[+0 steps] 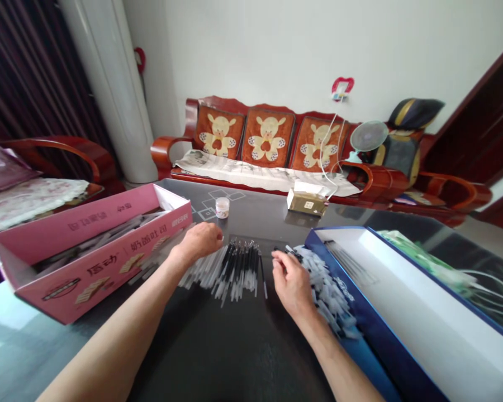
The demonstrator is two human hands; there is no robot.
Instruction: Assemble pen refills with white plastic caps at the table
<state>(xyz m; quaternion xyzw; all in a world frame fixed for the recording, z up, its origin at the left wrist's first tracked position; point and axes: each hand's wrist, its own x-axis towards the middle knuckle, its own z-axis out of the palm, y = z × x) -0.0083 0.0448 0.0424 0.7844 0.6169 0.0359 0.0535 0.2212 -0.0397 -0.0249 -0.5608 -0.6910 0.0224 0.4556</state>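
Note:
Thin sticks (240, 273), black at the upper part with pale translucent lower ends, lie fanned out on the dark table; I cannot tell their exact kind. My left hand (202, 240) is closed at the upper left of this row, beside paler translucent tubes (203, 272). Its fingertips are partly hidden, so anything in them does not show. To the right of the row, my right hand (291, 280) has its fingers curled together; what they hold, if anything, is hidden. Just beyond it lies a heap of small whitish translucent pieces (331, 296), with a few black bits at its top.
A pink carton (109, 257) holding long thin pieces stands left. On the right is a blue box (402, 290) with thin dark rods inside, and a green-white plastic bag (427, 262) beyond. A small round tub (222, 207) and a tissue pack (307, 201) stand at the back.

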